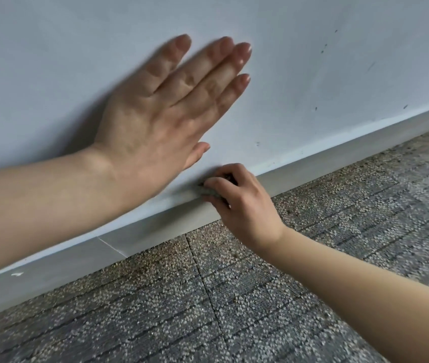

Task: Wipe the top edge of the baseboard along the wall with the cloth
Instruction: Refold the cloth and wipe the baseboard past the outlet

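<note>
A grey baseboard (339, 158) runs slantwise along the foot of a pale wall (312, 61), rising toward the right. My right hand (242, 205) is closed around a small grey-green cloth (209, 191) and presses it on the baseboard's top edge near the middle of the view. Most of the cloth is hidden inside the fingers. My left hand (161, 121) lies flat against the wall above and left of the cloth, fingers spread and holding nothing.
Speckled grey-brown carpet tiles (208, 310) cover the floor below the baseboard. A joint line crosses the baseboard (111, 246) at lower left. Small dark marks dot the wall (324, 48) at upper right.
</note>
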